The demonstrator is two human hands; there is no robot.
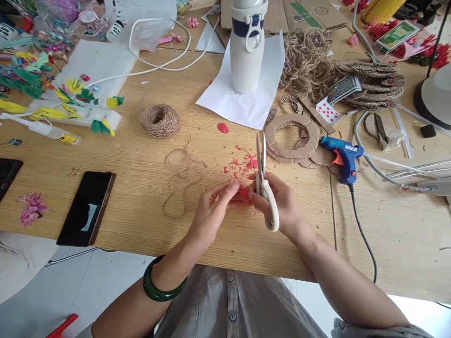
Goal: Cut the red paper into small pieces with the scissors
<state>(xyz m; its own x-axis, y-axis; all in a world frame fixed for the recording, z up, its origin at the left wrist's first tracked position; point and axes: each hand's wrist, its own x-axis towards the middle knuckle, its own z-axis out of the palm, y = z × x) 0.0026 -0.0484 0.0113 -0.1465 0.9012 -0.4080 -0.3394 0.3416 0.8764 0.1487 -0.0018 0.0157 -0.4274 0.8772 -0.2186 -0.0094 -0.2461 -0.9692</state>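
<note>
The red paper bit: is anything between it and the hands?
No. The left hand pinches the red paper bit directly, and the right hand, holding the scissors, touches it from the other side. Nothing visible sits between them; red scraps lie beyond on the table.

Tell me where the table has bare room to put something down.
Bare wood lies between the black phone and the loose twine, and right of the glue gun cord near the table edge. Crowded: red paper scraps beyond both hands, cardboard rings by the blue glue gun.
</note>
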